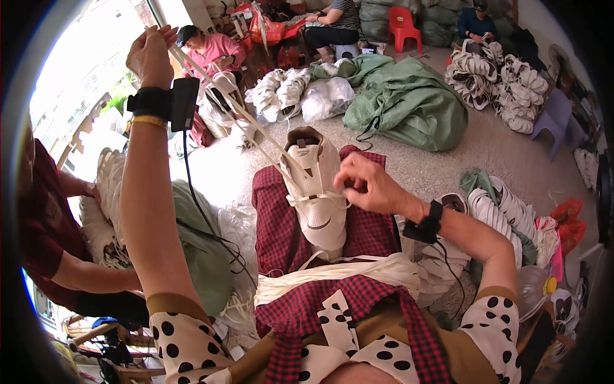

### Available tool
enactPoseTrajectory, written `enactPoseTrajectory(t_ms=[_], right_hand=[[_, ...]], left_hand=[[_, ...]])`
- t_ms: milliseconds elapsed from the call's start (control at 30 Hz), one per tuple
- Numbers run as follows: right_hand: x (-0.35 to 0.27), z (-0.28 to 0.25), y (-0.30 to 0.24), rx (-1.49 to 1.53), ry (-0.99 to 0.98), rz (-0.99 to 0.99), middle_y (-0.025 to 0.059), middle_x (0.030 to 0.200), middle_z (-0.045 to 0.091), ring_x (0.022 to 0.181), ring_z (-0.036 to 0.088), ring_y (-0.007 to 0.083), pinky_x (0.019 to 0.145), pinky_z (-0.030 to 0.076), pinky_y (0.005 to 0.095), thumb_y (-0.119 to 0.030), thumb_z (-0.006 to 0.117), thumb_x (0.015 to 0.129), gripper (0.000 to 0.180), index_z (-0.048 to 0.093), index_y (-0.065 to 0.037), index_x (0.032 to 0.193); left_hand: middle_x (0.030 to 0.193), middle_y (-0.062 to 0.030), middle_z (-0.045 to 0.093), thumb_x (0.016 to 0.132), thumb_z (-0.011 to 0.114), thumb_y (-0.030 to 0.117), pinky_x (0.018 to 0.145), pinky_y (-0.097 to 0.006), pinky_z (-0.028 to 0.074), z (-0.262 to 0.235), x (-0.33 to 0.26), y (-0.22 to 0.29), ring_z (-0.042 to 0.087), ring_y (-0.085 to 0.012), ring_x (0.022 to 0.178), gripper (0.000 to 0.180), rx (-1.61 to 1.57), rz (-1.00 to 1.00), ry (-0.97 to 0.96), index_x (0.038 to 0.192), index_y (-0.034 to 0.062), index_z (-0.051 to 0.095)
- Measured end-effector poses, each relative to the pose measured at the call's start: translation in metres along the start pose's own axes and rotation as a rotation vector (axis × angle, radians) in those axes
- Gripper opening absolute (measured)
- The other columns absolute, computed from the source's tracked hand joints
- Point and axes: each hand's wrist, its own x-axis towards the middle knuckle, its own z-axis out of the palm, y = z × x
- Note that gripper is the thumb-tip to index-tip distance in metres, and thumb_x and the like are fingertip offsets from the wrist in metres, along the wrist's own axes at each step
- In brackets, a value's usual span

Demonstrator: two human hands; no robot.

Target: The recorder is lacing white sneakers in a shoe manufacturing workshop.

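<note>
Two hands work one white leather shoe (318, 192) resting on your red checked lap. Your left hand (150, 54) pinches the flat white lace (236, 109) high up; your right hand (366, 185) pinches lace at the eyelets. Pull too hard and the lace may slip out.

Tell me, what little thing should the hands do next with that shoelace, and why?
Probably draw the lace the rest of the way until it sits snug. The left hand is raised high, pinching the white lace's ends, and the lace runs taut down to the white shoe on the lap. The right hand pinches at the eyelets, steadying the shoe.
</note>
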Motion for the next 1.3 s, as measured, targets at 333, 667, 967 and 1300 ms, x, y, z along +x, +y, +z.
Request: enactPoseTrajectory(t_ms=[333,667,967,1300], right_hand=[[-0.015,-0.011,0.009,-0.31,-0.337,-0.165,0.0063,0.09,0.054,0.091,0.052,0.0255,0.082,0.044,0.0374,-0.013,0.077,0.075,0.012,0.068,-0.006,0.078],[-0.008,0.001,-0.022,-0.374,0.083,-0.112,0.0134,0.063,0.056,0.057,0.063,0.031,0.053,0.049,0.0408,0.003,0.06,0.076,0.017,0.05,-0.003,0.089],[-0.008,-0.022,0.007,-0.31,0.043,0.137,0.0093,0.062,0.052,0.055,0.055,0.0205,0.056,0.044,0.0374,0.0,0.055,0.08,0.026,0.055,-0.001,0.106],[0.134,0.014,-0.037,0.195,-0.355,0.002,0.0077,0.111,0.069,0.105,0.063,0.021,0.091,0.049,0.0348,-0.03,0.057,0.097,0.047,0.048,-0.003,0.136]], left_hand=[[0.11,-0.0236,0.069,0.099,0.059,0.012,0.087,-0.03,0.06,0.005,-0.013,0.008,0.071,-0.0275,0.097,0.033,0.067,-0.069,-0.164,0.118,-0.0145,0.058],[0.094,-0.0168,0.068,0.102,0.054,0.019,0.059,-0.026,0.055,0.012,-0.017,0.003,0.068,-0.0176,0.072,0.029,0.085,-0.039,-0.23,0.116,-0.0069,0.057],[0.098,-0.0169,0.069,0.1,0.054,0.019,0.063,-0.027,0.054,0.017,-0.024,0.022,0.068,-0.0182,0.075,0.033,0.207,0.028,-0.192,0.116,-0.0094,0.059],[0.098,-0.017,0.069,0.1,0.053,0.017,0.063,-0.028,0.054,0.038,-0.014,0.023,0.068,-0.019,0.076,0.031,0.255,-0.099,-0.207,0.12,-0.0078,0.055]])
